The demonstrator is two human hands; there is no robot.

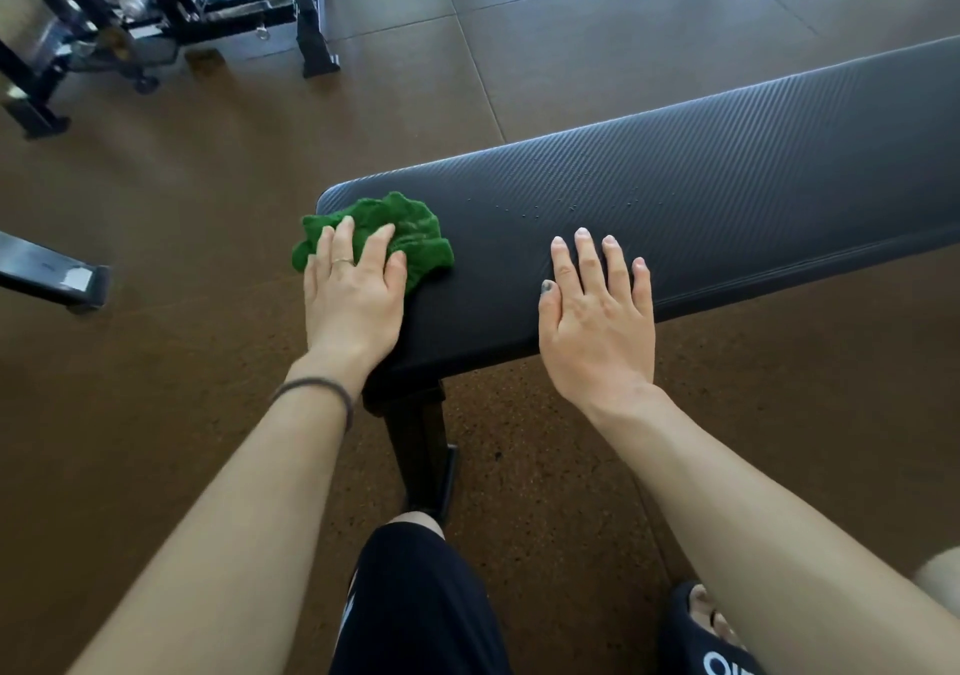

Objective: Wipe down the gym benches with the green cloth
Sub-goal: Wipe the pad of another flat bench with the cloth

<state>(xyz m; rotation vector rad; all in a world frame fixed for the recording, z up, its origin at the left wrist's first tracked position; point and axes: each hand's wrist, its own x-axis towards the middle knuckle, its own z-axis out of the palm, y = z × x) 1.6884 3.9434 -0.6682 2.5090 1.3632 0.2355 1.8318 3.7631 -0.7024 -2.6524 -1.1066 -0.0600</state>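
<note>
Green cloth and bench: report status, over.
Left hand flat, pressing green cloth at bench end. Right hand flat on pad. Droplets ahead; nothing blocking.

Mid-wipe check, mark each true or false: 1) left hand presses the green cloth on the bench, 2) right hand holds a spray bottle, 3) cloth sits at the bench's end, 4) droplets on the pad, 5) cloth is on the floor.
1) True: the left hand presses flat on the green cloth.
2) False: the right hand rests open on the bench, holding nothing.
3) True.
4) True: small droplets lie ahead of the right hand.
5) False: it lies on the bench.
</note>
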